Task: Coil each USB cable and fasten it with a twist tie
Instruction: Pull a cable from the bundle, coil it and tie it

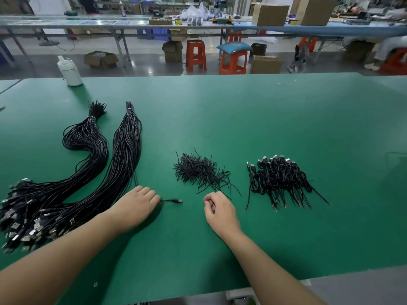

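Observation:
Two long bundles of black USB cables point(123, 150) lie at the left, their plugs heaped at the near left edge. My left hand point(136, 205) lies palm down beside them, fingers curled over one USB cable whose plug point(175, 200) sticks out to the right of my fingertips. A loose pile of black twist ties point(198, 170) sits in the middle. My right hand point(220, 209) is at the pile's near edge with its fingers curled inward; I cannot see whether a tie is between them. A heap of coiled, tied cables point(279, 177) lies at the right.
The green table mat point(220, 111) stretches far ahead, with a white plastic bottle point(69, 71) at its far left. The mat's near edge point(242, 285) is close below my forearms. Beyond the table are orange stools, cardboard boxes and other workbenches.

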`<state>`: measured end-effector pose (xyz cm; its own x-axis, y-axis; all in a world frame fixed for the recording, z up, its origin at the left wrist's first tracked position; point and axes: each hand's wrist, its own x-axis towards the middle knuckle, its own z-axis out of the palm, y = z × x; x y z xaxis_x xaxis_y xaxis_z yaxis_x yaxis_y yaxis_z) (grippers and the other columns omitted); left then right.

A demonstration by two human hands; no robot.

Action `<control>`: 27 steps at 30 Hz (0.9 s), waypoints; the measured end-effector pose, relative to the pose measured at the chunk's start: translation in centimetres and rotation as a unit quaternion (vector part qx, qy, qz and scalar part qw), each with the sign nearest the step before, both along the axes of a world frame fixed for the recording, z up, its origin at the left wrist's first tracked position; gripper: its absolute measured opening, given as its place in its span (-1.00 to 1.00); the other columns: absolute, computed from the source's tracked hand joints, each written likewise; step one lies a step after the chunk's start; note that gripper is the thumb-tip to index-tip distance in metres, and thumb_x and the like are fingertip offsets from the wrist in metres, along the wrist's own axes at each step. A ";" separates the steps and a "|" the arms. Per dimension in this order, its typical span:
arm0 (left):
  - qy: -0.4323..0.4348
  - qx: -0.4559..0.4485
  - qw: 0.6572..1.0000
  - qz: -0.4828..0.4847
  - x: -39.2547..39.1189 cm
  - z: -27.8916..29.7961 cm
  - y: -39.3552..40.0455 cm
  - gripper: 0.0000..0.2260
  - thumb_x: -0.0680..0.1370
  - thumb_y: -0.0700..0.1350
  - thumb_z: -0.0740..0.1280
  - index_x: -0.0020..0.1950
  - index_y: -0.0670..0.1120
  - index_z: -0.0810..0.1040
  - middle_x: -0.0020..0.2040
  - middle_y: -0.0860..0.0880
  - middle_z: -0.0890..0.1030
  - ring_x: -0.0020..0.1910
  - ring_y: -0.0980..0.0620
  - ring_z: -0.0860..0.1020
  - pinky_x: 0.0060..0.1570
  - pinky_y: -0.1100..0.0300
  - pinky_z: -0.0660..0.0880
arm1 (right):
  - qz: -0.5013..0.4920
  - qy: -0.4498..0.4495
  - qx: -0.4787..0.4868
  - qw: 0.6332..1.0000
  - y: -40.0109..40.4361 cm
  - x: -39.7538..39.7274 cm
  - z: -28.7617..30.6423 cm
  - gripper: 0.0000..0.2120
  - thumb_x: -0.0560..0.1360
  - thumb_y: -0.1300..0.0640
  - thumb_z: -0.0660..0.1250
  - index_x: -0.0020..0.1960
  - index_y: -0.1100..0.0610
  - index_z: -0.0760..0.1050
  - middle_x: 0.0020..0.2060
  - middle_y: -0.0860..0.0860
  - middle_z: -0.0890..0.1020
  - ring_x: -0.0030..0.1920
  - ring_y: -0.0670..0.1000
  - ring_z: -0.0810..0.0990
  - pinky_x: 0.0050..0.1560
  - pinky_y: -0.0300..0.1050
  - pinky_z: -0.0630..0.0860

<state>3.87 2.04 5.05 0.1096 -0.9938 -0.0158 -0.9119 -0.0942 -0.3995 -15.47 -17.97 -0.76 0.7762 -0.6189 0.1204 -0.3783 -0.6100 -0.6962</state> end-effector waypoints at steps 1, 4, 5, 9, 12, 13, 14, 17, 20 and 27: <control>0.020 -0.007 1.000 0.015 -0.5 0.3 -0.4 -0.83 0.44 -0.21 0.34 0.01 -0.06 0.58 -0.18 0.02 0.56 -0.22 -0.01 0.54 -0.17 0.15 0.51 | 0.000 0.001 0.001 1.000 0.0 0.0 0.0 -0.90 0.60 0.06 0.22 -0.03 -0.05 0.50 -0.15 -0.20 0.47 -0.21 -0.18 0.48 -0.15 -0.22 0.50; 0.091 -0.022 0.995 0.037 -2.8 0.9 -2.0 -0.92 0.54 -0.14 0.29 0.02 -0.04 0.52 -0.14 0.02 0.61 -0.19 -0.02 0.58 -0.15 0.12 0.51 | 0.000 0.001 -0.003 1.000 0.0 0.0 0.0 -0.89 0.60 0.06 0.21 -0.02 -0.05 0.51 -0.17 -0.20 0.46 -0.22 -0.19 0.46 -0.20 -0.28 0.40; 0.145 -0.022 0.987 0.068 -3.9 1.0 -2.6 -0.90 0.61 -0.09 0.20 0.08 -0.04 0.47 -0.10 0.01 0.62 -0.16 -0.05 0.59 -0.14 0.08 0.51 | 0.001 0.003 -0.006 1.000 0.0 0.0 0.1 -0.88 0.60 0.05 0.21 -0.01 -0.05 0.52 -0.18 -0.19 0.45 -0.22 -0.19 0.45 -0.20 -0.28 0.36; 0.393 -0.155 0.889 0.175 -8.4 0.7 -5.2 -0.92 0.65 0.00 0.17 0.04 0.01 0.37 -0.33 0.00 0.60 -0.37 -0.02 0.54 -0.28 0.08 0.45 | 0.005 0.007 -0.014 1.000 0.0 0.0 0.3 -0.83 0.59 0.04 0.18 0.03 -0.02 0.55 -0.15 -0.17 0.47 -0.16 -0.16 0.46 -0.12 -0.18 0.42; 0.615 -0.255 0.697 0.268 -10.7 0.5 -7.1 -0.90 0.66 -0.09 0.18 -0.05 -0.02 0.37 -0.30 -0.07 0.65 -0.36 0.04 0.65 -0.31 0.17 0.57 | 0.006 0.004 0.002 1.000 0.0 0.0 0.7 -0.82 0.58 0.07 0.18 0.01 -0.01 0.57 -0.14 -0.19 0.47 -0.14 -0.15 0.46 -0.10 -0.18 0.37; 0.671 -0.280 0.618 0.298 -11.1 0.3 -7.6 -0.90 0.67 -0.13 0.20 -0.04 -0.07 0.40 -0.24 -0.11 0.64 -0.30 -0.01 0.68 -0.34 0.10 0.61 | 0.006 0.001 0.017 1.000 -0.1 -0.1 0.8 -0.79 0.58 0.06 0.15 0.02 -0.01 0.57 -0.12 -0.19 0.50 -0.11 -0.15 0.48 -0.07 -0.17 0.38; 0.707 -0.294 0.556 0.323 -11.4 -0.1 -7.8 -0.91 0.66 -0.16 0.21 -0.03 -0.12 0.43 -0.17 -0.17 0.62 -0.23 -0.05 0.69 -0.37 0.06 0.62 | 0.006 -0.006 0.039 0.999 -0.1 -0.1 0.9 -0.74 0.57 0.03 0.11 0.03 -0.02 0.58 -0.08 -0.19 0.53 -0.07 -0.14 0.50 -0.04 -0.15 0.41; 0.734 -0.291 0.498 0.357 -12.0 -1.4 -7.7 -0.91 0.63 -0.19 0.28 -0.03 -0.19 0.50 -0.14 -0.24 0.57 -0.21 -0.06 0.69 -0.36 -0.03 0.64 | 0.009 -0.033 0.093 0.995 -0.1 -0.3 1.2 -0.60 0.53 -0.09 0.02 0.07 -0.05 0.60 -0.02 -0.18 0.58 0.03 -0.17 0.54 0.08 -0.14 0.46; 0.703 -0.271 0.556 0.351 -12.4 -1.7 -7.8 -0.87 0.61 -0.18 0.32 -0.14 -0.12 0.56 -0.33 -0.15 0.59 -0.41 0.01 0.62 -0.39 -0.01 0.64 | 0.025 -0.017 0.063 0.998 -0.2 -0.2 1.1 -0.54 0.50 -0.27 0.06 0.09 -0.07 0.62 -0.10 -0.18 0.54 -0.07 -0.16 0.52 -0.02 -0.12 0.48; 0.536 -0.200 0.763 0.300 -12.6 -1.6 -8.1 -0.74 0.59 -0.16 0.24 -0.25 0.01 0.61 -0.26 -0.02 0.62 -0.35 0.03 0.65 -0.30 0.22 0.50 | 0.038 -0.002 0.021 0.999 -0.4 0.0 0.5 -0.77 0.61 -0.06 0.22 -0.02 -0.01 0.61 -0.17 -0.16 0.49 -0.11 -0.09 0.49 -0.09 -0.07 0.46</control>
<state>-8.78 -6.07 3.46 0.6831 -0.7195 -0.1250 -0.4397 -0.5418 0.7163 -15.50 -18.41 -0.22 0.8207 -0.5625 0.0999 -0.3283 -0.6075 -0.7233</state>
